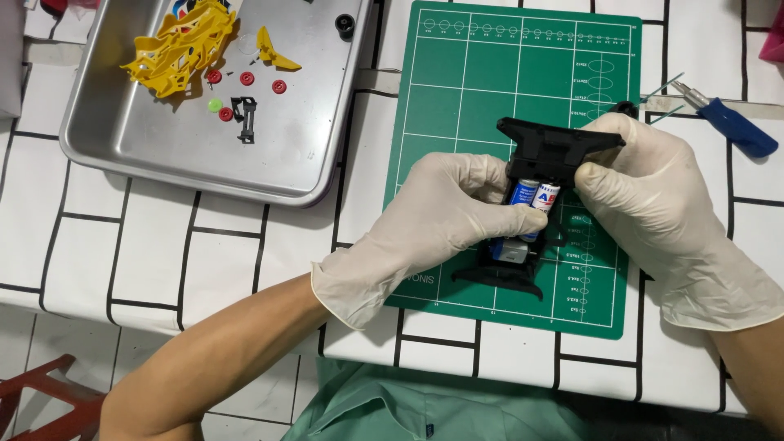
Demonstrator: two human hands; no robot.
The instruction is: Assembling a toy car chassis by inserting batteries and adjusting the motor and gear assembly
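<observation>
- Left hand (441, 216), in a cream latex glove, wraps the left flank of a black plastic toy car chassis (539, 175); fingers curl across its middle, closed on it.
- Right hand (645, 192), gloved alike, clamps the chassis from the right; thumb and fingers press near the wide black bumper end.
- Chassis sits between both hands, over the green gridded cutting mat (457, 98). Cannot tell whether it rests on the mat or is lifted slightly.
- Long axis runs away from the person: one wide bumper end points to the far edge of the mat, the other bumper end (500, 279) points back toward the person.
- Two cylindrical batteries, blue, white and red (535, 198), lie side by side in the chassis, parallel to its long axis, just beside the left fingertips.
- Far left of the left hand: a shallow steel tray (163, 147) holding a yellow plastic car body shell (180, 45), small red round gears (247, 78), one green gear (215, 104) and a small black bracket (245, 110).
- Beyond the right hand: a blue-handled hand tool (735, 126) on the desk (122, 245), which has a white cover with black brick lines.
</observation>
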